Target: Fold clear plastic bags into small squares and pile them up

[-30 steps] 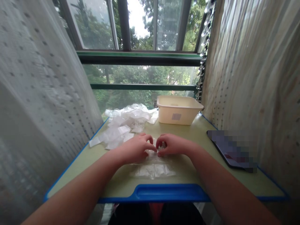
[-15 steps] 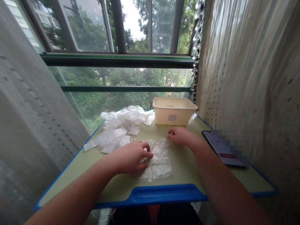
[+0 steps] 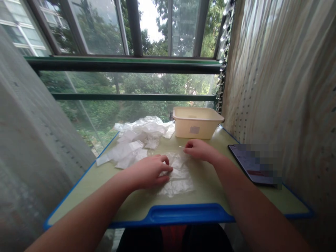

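Sheet of clear, crumpled plastic film (image 3: 181, 185) is laid at the lower centre of the frame, on a pale green worktop (image 3: 215, 182) with a blue rim. On the left part of this film the bare left hand (image 3: 151, 170) is rested; its fingers are bent and kept loosely apart, with the tips placed on the film. Near the centre of the frame, by the upper right corner of the film, the bare right hand (image 3: 201, 149) is held with its fingers curled and drawn together. Just left of their tips a tiny white sliver (image 3: 181, 146) is seen; whether it is pinched cannot be told.

To the left of centre, a loose heap of thin white and clear plastic pieces (image 3: 131, 147) is spread. Behind the right hand, a cream rectangular plastic tub (image 3: 183, 128) with a pale label is placed upright. At the right of the frame, a flat dark device with a screen (image 3: 243, 162) is laid, partly hidden by blurred squares.
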`<move>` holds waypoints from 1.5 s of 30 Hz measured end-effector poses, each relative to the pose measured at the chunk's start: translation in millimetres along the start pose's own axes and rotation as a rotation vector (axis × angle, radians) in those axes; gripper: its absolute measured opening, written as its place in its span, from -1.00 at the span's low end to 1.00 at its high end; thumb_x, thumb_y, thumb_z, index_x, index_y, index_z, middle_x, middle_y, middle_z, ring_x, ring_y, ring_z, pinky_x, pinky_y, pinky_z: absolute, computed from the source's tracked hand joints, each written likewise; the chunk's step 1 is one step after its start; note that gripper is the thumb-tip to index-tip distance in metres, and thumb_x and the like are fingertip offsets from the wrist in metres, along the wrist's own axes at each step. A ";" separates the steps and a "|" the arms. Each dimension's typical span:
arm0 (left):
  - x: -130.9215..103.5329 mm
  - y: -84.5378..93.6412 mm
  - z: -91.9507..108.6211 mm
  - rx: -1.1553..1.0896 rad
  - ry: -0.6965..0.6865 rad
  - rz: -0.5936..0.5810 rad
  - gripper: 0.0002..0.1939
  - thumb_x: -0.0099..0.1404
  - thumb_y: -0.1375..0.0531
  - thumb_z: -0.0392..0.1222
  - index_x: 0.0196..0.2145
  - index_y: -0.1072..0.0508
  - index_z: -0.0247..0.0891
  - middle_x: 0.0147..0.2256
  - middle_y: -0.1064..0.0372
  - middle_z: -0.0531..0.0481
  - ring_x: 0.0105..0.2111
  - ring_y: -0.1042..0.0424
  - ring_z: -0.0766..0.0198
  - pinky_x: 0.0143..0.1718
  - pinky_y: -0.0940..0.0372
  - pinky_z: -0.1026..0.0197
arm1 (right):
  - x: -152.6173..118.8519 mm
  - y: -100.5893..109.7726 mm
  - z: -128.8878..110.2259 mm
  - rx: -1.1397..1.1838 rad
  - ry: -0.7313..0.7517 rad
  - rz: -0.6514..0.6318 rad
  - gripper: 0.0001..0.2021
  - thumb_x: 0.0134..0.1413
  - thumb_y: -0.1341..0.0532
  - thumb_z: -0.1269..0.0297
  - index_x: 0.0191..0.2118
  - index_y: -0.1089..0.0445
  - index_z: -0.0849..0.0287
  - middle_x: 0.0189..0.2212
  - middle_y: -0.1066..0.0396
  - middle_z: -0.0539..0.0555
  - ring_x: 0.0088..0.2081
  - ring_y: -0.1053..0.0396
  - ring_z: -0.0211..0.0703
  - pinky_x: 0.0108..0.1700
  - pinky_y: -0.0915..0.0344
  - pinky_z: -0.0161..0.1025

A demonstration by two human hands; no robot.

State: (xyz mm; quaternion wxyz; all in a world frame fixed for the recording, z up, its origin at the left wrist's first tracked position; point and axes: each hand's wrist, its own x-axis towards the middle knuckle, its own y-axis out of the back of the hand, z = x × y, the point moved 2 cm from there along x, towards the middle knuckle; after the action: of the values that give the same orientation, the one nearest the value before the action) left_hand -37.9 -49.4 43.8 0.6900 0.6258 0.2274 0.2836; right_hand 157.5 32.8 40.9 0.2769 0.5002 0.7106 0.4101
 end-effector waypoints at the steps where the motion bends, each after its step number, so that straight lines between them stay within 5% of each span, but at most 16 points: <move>1: 1.2 -1.1 -0.9 0.007 0.001 0.013 -0.71 0.23 -0.02 -0.07 -0.12 -0.41 -0.07 -0.18 -0.30 -0.03 -0.25 -0.34 0.21 -0.22 -0.20 0.21 | 0.0 1.4 -0.7 0.011 0.025 0.031 -0.79 -0.09 -0.13 0.17 -0.46 -0.37 0.22 -0.50 -0.41 0.04 -0.47 -0.30 -0.23 -0.50 -0.12 -0.36; 7: 8.9 -8.6 -3.8 0.087 0.019 0.071 -0.71 0.26 0.01 -0.07 -0.16 -0.42 -0.09 -0.24 -0.30 -0.04 -0.31 -0.33 0.23 -0.28 -0.19 0.21 | -6.3 -2.7 -15.8 -0.032 0.198 0.171 -0.84 -0.09 -0.14 0.23 -0.48 -0.37 0.22 -0.52 -0.39 0.02 -0.49 -0.27 -0.27 -0.45 -0.11 -0.36; 11: 9.0 -9.7 -3.5 0.101 0.023 0.082 -0.70 0.27 0.03 -0.06 -0.14 -0.41 -0.08 -0.25 -0.30 -0.05 -0.31 -0.32 0.20 -0.27 -0.20 0.18 | -14.2 -12.4 -33.0 0.061 0.337 0.112 -0.84 -0.08 -0.15 0.23 -0.45 -0.39 0.22 -0.55 -0.37 -0.01 -0.51 -0.24 -0.33 -0.46 -0.10 -0.39; 15: 6.2 -8.1 -4.4 0.071 0.006 0.057 -0.70 0.23 -0.02 -0.04 -0.11 -0.39 -0.08 -0.20 -0.29 -0.05 -0.24 -0.31 0.18 -0.22 -0.21 0.17 | -11.8 -13.7 -29.4 0.141 0.286 -0.061 -0.76 -0.09 -0.14 0.16 -0.46 -0.44 0.24 -0.61 -0.32 -0.01 -0.55 -0.21 -0.32 -0.50 -0.08 -0.38; 19: 5.1 -7.4 -6.1 0.064 0.011 0.038 -0.70 0.23 -0.03 -0.04 -0.12 -0.39 -0.09 -0.17 -0.29 -0.05 -0.24 -0.32 0.18 -0.20 -0.20 0.17 | 1.1 -4.1 -6.3 0.256 0.139 0.090 -0.72 -0.08 -0.11 0.16 -0.37 -0.44 0.26 -0.63 -0.26 -0.04 -0.57 -0.16 -0.34 -0.52 -0.08 -0.39; 22: 5.2 -7.6 -6.7 0.048 0.004 0.037 -0.70 0.23 -0.03 -0.03 -0.12 -0.39 -0.08 -0.16 -0.29 -0.05 -0.22 -0.33 0.18 -0.18 -0.20 0.18 | 6.1 -4.9 6.3 0.191 0.102 -0.047 -0.71 -0.20 -0.20 0.21 -0.28 -0.44 0.21 -0.56 -0.29 -0.04 -0.54 -0.19 -0.32 -0.51 -0.10 -0.38; 27: 4.6 -8.2 -7.6 0.033 0.005 0.043 -0.68 0.23 -0.02 -0.02 -0.09 -0.38 -0.07 -0.14 -0.28 -0.05 -0.21 -0.32 0.18 -0.18 -0.20 0.18 | -0.6 -3.9 5.4 0.145 0.147 -0.264 -0.68 -0.19 -0.20 0.25 -0.21 -0.46 0.15 -0.42 -0.35 0.01 -0.43 -0.26 -0.27 -0.40 -0.16 -0.36; 33: 4.0 -8.0 -7.4 0.042 0.001 0.036 -0.67 0.24 -0.02 -0.03 -0.07 -0.36 -0.07 -0.15 -0.28 -0.05 -0.22 -0.31 0.17 -0.18 -0.19 0.18 | -6.5 -8.2 -6.9 0.064 0.282 -0.336 -0.73 -0.14 -0.16 0.27 -0.24 -0.47 0.08 -0.59 -0.18 -0.08 -0.56 -0.11 -0.36 -0.53 -0.03 -0.39; 38: 4.6 -7.2 -6.5 0.045 -0.001 0.030 -0.68 0.25 0.00 -0.04 -0.07 -0.37 -0.05 -0.15 -0.28 -0.04 -0.22 -0.32 0.19 -0.18 -0.19 0.19 | -3.7 -14.1 -8.3 0.009 0.283 -0.308 -0.79 -0.15 -0.15 0.26 -0.36 -0.48 0.17 -0.61 -0.21 -0.06 -0.56 -0.13 -0.34 -0.53 -0.03 -0.39; 45: 4.3 -8.2 -6.7 0.048 -0.007 0.036 -0.68 0.24 -0.01 -0.04 -0.08 -0.37 -0.07 -0.15 -0.28 -0.04 -0.22 -0.32 0.20 -0.17 -0.20 0.21 | -3.5 -12.3 -5.8 -0.062 0.288 -0.249 -0.66 -0.18 -0.13 0.37 -0.19 -0.43 0.07 -0.47 -0.30 -0.03 -0.48 -0.22 -0.30 -0.46 -0.10 -0.39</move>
State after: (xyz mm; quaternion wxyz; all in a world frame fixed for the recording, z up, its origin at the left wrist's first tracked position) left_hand -38.4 -42.0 35.1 0.6704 0.6471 0.2204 0.2885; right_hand 148.2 25.8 33.3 0.2364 0.3359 0.7862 0.4618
